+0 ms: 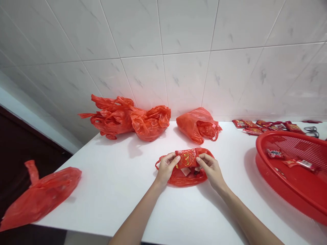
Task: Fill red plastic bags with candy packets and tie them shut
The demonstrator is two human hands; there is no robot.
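In the middle of the white table my left hand (166,167) and my right hand (208,168) both pinch the sides of a red and gold printed packet (186,158). The packet is held just above a red plastic carrier bag (185,177), which lies flat and open under my hands. A small white item and something dark show in the bag's mouth. I cannot tell what they are. Part of the bag is hidden by my hands.
Crumpled red plastic bags (150,122) lie against the tiled wall (163,30), and another (198,126) sits to their right. One more (41,194) hangs over the left table edge. At right stands a red mesh basket (281,135) holding wrapped packets, with several red packets (268,126) behind it.
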